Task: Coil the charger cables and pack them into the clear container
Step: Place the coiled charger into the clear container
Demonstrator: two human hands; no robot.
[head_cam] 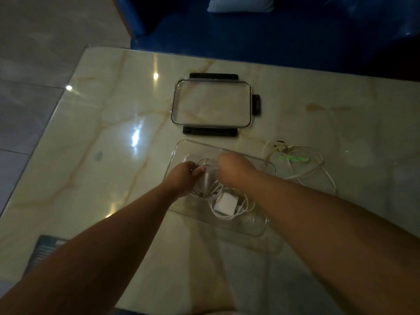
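Observation:
The clear container (261, 228) sits on the marble table in front of me. Inside it lies a white charger brick (225, 203) with white cable loops (229, 215) around it. My left hand (184, 178) is inside the container and pinches a coil of white cable. My right hand (234, 169) is also over the container, fingers curled down onto the same cable; its fingertips are hidden. A second white cable (304, 164) lies loose and tangled on the table to the right of the container, with a green reflection on it.
The container's clear lid (212, 104) with black clips lies flat behind the container. A dark blue booklet (44, 248) pokes out under my left forearm. A blue sofa (272, 30) stands beyond the table's far edge. The room is dim.

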